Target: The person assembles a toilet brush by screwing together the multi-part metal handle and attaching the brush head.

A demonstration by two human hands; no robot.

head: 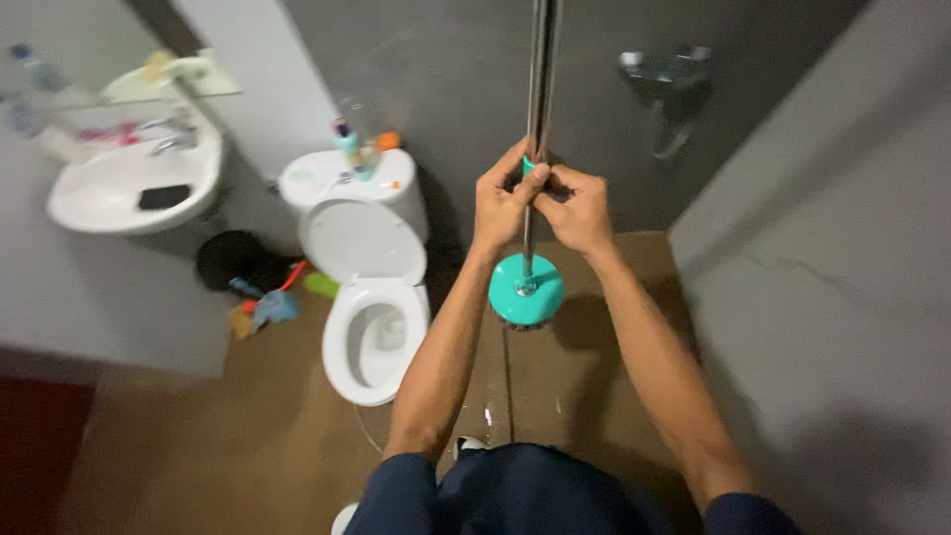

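Observation:
A long metal mop pole [541, 69] stands upright in front of me, ending in a round teal mop head [525, 290] close to the brown floor. My left hand [503, 203] is wrapped around the pole at a teal collar. My right hand [578, 206] grips the pole beside it, the two hands touching. Both forearms reach forward from the bottom of the view.
A white toilet [369, 297] with raised lid stands left of the mop head, bottles on its tank. A white sink [129, 183] hangs at the far left, cleaning items [263, 302] below it. Grey walls close in on the right, with a wall fixture [666, 79].

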